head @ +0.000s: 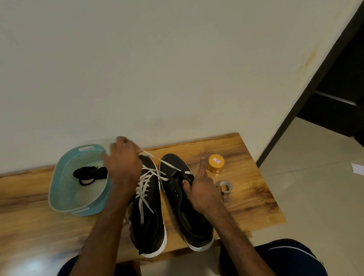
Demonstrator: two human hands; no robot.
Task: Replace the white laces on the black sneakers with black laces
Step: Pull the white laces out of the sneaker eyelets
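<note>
The white lace (170,165) is a flat, limp, light strip. It runs taut from the front eyelets of the right sneaker (181,202) up and leftward to the left hand (124,161), whose fingers are curled around its end, though blur hides the exact pinch. It should slide freely through the holes if it is pulled along its length, and holding it near the stiff tip looks surest. The right sneaker itself looks light, with a soft upper, so it needs bracing. The right hand (202,190) grips it at the eyelet edge, thumb pressed in and forefinger stuck out straight. Touching that shoe's left side, the left sneaker (149,222) is fully threaded in white. Further left of it, the black laces (89,175) lie coiled in a teal basket (57,189). Just right of the shoe stand an orange-lidded jar (215,163) and a tape roll (225,186). The lid carries a small red, white and blue label, too small to read. Everything rests on a wooden bench (31,213).
</note>
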